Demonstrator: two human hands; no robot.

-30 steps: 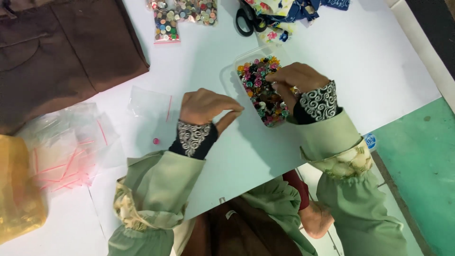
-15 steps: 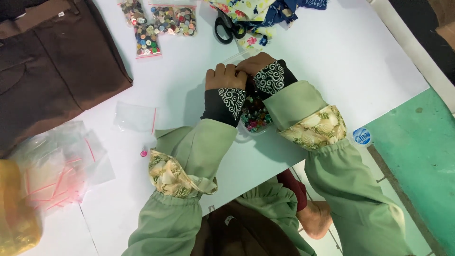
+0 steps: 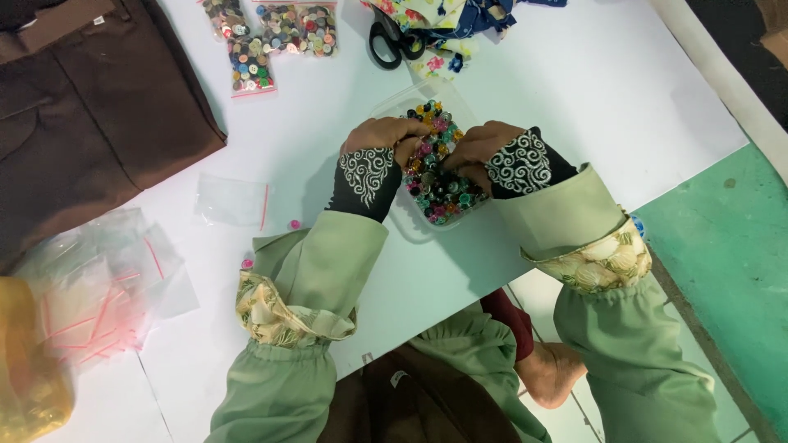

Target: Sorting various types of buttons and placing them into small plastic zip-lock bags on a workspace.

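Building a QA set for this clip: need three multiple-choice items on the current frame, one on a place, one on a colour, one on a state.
1. Where do the black-handled scissors lie?
A. Beyond the clear plastic container of mixed-colour buttons, by the floral fabric scraps
B. On the brown garment
C. On the green floor

2. What colour is the zip strip on the small clear bag lying alone on the white table?
A. Blue
B. Red
C. Black

3. What are the left hand and right hand doing?
A. Both over the button container
B. Both on the scissors
C. One holds a bag

A: scissors lie at the far edge beside the scraps.
B: the strip is red.
A: both hands meet at the container.
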